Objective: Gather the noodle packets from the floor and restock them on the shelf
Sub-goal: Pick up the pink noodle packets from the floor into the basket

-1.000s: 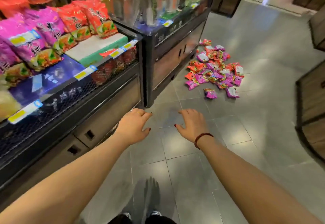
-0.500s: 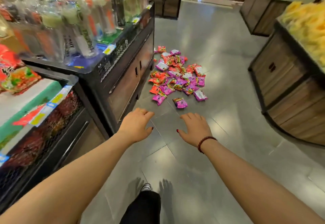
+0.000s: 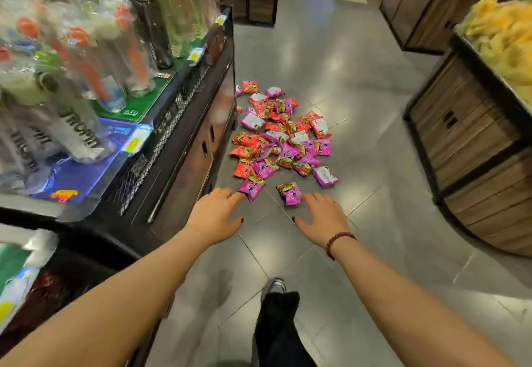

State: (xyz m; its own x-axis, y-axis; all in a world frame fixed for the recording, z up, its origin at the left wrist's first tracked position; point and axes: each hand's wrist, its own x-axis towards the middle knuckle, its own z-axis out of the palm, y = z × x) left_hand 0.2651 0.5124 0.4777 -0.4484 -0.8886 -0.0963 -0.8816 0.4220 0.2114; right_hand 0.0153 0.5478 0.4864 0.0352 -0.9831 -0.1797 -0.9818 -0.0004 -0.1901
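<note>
- Noodle packets [image 3: 280,136]: red and purple, strewn in a loose heap on the grey tiled floor [image 3: 374,73], just beside the foot of the black bottle display [image 3: 184,119]
- Two purple strays nearest: left stray [image 3: 252,189] and right stray [image 3: 289,194], lying apart from the heap
- Judged step: closing in on the heap, nothing gathered yet, whole restock ahead
- Crouch low and close before grabbing, rather than stretching from standing
- Take the two strays first, one per hand, then sweep inward with both palms to bunch the heap instead of picking singly
- Stack flat and grip lightly: slippery wrappers and probably brittle contents, easy to crush or drop
- Sort red from purple while gathering, likely a saving at the shelf
- Mind the leading shoe [image 3: 275,286], near the strays, and the wooden crate stand [image 3: 475,150] on the right
- Left hand [image 3: 214,217]: palm down, fingers loosely spread, holding nothing; fingertips overlapping the near edge of the left stray in this view, contact impossible to judge
- Right hand [image 3: 322,220]: palm down, fingers splayed, likewise empty, bead bracelet [image 3: 338,241] at the wrist, fingertips just beside the right stray
- Both forearms stretched forward and down, roughly parallel, hands level with each other, well short of the main heap
</note>
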